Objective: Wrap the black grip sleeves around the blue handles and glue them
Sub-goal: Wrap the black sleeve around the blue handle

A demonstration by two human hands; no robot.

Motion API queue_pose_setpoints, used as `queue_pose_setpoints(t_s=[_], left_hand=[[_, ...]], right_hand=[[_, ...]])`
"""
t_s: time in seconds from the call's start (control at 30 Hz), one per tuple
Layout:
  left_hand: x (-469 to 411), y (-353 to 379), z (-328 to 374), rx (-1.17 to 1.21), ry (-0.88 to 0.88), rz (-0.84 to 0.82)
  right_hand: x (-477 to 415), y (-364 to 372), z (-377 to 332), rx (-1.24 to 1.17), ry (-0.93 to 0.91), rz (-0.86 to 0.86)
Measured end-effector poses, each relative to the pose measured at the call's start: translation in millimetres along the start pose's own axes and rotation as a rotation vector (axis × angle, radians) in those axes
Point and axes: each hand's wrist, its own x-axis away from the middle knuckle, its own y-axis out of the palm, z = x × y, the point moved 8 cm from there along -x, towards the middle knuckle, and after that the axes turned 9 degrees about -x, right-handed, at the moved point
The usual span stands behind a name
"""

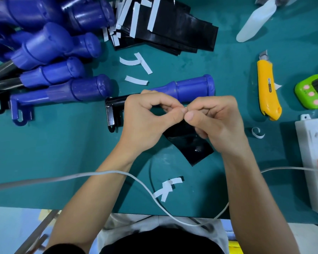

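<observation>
Most of the view is green table (62, 143). At 10 o'clock lies a heap of blue handles (50, 48). At 12 o'clock is a stack of black sleeves (173, 30) bearing white backing strips (152, 13). One lone blue handle (191, 87) lies at centre, just beyond the knuckles. The left hand (145, 116) and right hand (215, 121), fingers curled, both pinch the top edge of a black grip sleeve (189, 143), which runs toward 5 o'clock. A yellow utility knife (268, 88) lies at 3 o'clock.
</observation>
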Motion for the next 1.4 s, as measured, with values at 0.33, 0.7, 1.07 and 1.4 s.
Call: queue_pose_setpoints(t_s=[0.33,0.7,1.07,1.4], left_hand=[[-1,8,-10,0.279,-0.106,-0.138],[6,6,0,0.299,-0.062,-0.091],[6,-2,8,0.014,0.048,-0.057],[7,0,8,-0.018,-0.022,-0.031]], right_hand=[[7,-39,-6,-0.125,0.074,0.473],[41,-9,-63,0.668,-0.642,0.439],[38,7,-59,0.726,-0.593,0.294],[37,10,-61,0.825,-0.595,0.307]])
